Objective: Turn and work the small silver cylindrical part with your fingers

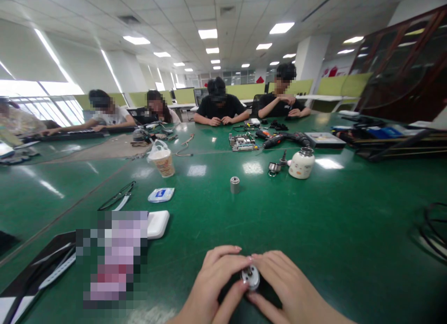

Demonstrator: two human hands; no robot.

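Both my hands meet at the near edge of the green table [314, 231]. My left hand [209, 286] and my right hand [286, 286] pinch a small round silver metal part [250, 276] between their fingertips; its flat face with a central hub points up at me. Fingers of both hands curl around it. Farther out on the table stands a small grey metal cylinder [235, 185], apart from my hands.
A white ceramic jar [301, 164] and small metal bits [274, 168] sit mid-table. A paper cup in a bag [163, 161], a tissue pack [161, 194], glasses [117, 197] and a white case [157, 224] lie left. A circuit board [242, 141] and drill [284, 139] lie before several seated people. Black cable [435, 231] at right.
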